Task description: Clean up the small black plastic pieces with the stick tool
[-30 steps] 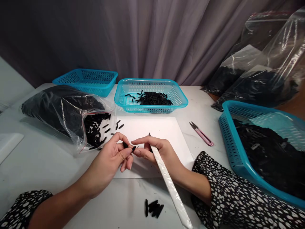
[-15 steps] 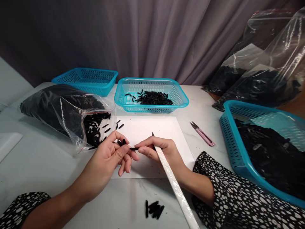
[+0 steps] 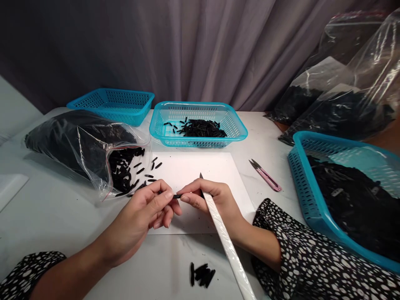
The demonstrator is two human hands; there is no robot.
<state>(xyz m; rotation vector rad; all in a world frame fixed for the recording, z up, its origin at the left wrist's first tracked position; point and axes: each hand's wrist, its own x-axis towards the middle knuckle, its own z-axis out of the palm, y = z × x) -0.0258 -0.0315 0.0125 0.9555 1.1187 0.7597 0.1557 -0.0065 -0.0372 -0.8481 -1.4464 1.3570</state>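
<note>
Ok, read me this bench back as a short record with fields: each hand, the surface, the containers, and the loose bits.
left: left hand pinches a small black piece
right: right hand touches the piece's other end and grips a white-wrapped blade
surface: white sheet on the table
containers: middle basket, right basket and open bag, all holding black pieces
loose: pink snips; small pile

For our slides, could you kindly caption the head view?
Left hand and right hand pinch a black piece over white paper; the right also holds a white-wrapped blade.
</note>
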